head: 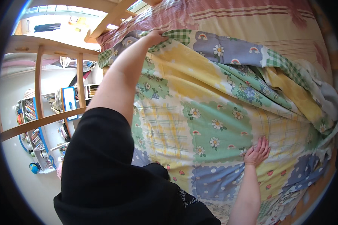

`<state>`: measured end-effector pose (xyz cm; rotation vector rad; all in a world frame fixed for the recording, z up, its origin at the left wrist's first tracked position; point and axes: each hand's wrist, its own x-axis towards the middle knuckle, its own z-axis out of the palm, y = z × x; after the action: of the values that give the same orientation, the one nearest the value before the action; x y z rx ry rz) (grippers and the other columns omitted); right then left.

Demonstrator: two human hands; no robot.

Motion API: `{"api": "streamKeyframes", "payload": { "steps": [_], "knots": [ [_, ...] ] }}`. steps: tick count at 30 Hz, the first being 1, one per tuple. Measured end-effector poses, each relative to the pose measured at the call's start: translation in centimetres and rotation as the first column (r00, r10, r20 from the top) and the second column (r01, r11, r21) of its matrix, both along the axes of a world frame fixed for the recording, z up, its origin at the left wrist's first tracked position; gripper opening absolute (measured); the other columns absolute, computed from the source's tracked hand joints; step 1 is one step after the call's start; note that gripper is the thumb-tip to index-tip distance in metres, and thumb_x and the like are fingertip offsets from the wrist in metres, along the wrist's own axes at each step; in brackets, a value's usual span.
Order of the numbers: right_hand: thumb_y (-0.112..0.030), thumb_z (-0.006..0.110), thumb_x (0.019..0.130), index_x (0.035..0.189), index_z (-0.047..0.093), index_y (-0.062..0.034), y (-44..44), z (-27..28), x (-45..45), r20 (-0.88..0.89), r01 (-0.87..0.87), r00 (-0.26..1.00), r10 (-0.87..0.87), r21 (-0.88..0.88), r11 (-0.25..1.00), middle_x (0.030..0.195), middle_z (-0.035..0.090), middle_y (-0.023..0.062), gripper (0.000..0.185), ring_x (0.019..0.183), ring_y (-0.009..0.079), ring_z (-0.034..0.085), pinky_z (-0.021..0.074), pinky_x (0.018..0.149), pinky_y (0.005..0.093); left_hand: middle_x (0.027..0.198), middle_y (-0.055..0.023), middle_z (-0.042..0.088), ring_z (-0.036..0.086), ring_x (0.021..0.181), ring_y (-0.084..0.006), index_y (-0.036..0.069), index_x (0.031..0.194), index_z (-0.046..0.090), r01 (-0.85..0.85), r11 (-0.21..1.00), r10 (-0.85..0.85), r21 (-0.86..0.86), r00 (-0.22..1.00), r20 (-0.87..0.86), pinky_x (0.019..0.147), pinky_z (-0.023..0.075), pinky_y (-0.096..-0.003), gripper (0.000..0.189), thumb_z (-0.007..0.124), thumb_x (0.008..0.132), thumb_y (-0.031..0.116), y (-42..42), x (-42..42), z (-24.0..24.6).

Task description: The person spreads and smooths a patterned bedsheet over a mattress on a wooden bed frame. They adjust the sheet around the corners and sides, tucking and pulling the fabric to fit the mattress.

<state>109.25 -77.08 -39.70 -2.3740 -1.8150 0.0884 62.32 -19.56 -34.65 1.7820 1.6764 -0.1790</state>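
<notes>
A patchwork-print bed cover (214,129) with daisies, strawberries, checks and dots spreads over the bed before me. My left hand (155,38) reaches to its far edge and grips the fabric near a green gingham patch; the fingertips are partly hidden. From there, long folds run to the right, and the far border lies turned and bunched. My right hand (257,152) rests palm down on the cover, at the seam between a green daisy patch and a yellow plaid one. It holds nothing. Beyond the cover lies a pink and cream striped sheet (248,25).
A wooden bed guardrail (42,122) runs along the left. Far below it stand a bookshelf (35,137) with books and a small globe (33,168). A bright window (64,9) is at upper left. More rumpled cloth (287,206) lies at lower right, beside a wooden edge.
</notes>
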Motion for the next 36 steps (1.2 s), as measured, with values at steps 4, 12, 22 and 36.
{"api": "streamKeyframes", "payload": {
  "steps": [4, 12, 22, 36],
  "knots": [
    [-0.029, 0.043, 0.09, 0.139, 0.046, -0.0123, 0.4, 0.2, -0.3, -0.023, 0.0, 1.0, 0.001, 0.036, 0.999, 0.149, 0.043, 0.0058, 0.052, 0.138, 0.0292, 0.038, 0.0215, 0.114, 0.0526, 0.085, -0.0099, 0.07, 0.067, 0.068, -0.0178, 0.005, 0.11, 0.068, -0.178, 0.908, 0.242, 0.38, 0.962, -0.126, 0.06, 0.0546, -0.0336, 0.028, 0.067, 0.087, 0.021, 7.5, 5.4, 8.2],
    [-0.028, 0.044, 0.089, 0.142, 0.043, -0.0121, -0.3, 0.1, 0.5, -0.008, 0.007, 1.0, -0.007, 0.034, 0.999, 0.15, 0.041, 0.0074, 0.055, 0.139, 0.0293, 0.036, 0.0201, 0.115, 0.0513, 0.129, -0.0186, 0.055, 0.056, 0.116, -0.0278, 0.004, 0.131, 0.053, 0.01, 0.462, -0.143, 0.887, 0.988, 0.063, 0.095, 0.0474, -0.0369, 0.045, 0.065, 0.09, 0.019, 10.2, 19.7, 18.2],
    [-0.03, 0.039, 0.094, 0.137, 0.05, -0.0096, -0.4, 0.3, 0.4, 0.045, 0.041, 0.998, -0.041, -0.006, 0.999, 0.148, 0.045, 0.008, 0.049, 0.138, 0.0288, 0.038, 0.0211, 0.114, 0.0507, 0.153, -0.0186, 0.034, 0.029, 0.143, -0.0384, 0.009, 0.141, 0.044, -0.034, 0.548, -0.183, 0.836, 0.97, 0.159, 0.116, 0.0236, -0.0475, 0.052, 0.059, 0.092, 0.016, -20.9, 8.6, 5.4],
    [-0.034, 0.034, 0.097, 0.134, 0.049, -0.0057, -0.6, -0.5, 0.1, 0.091, 0.018, 0.996, -0.015, -0.032, 0.999, 0.146, 0.046, 0.0127, 0.049, 0.136, 0.0334, 0.039, 0.0228, 0.113, 0.0539, 0.107, -0.0147, 0.067, 0.056, 0.111, -0.0378, 0.014, 0.1, 0.07, 0.005, 0.525, 0.107, 0.851, 0.992, -0.071, 0.11, 0.011, -0.0706, 0.033, 0.046, 0.091, 0.035, -2.0, 12.1, -5.7]
  ]
}}
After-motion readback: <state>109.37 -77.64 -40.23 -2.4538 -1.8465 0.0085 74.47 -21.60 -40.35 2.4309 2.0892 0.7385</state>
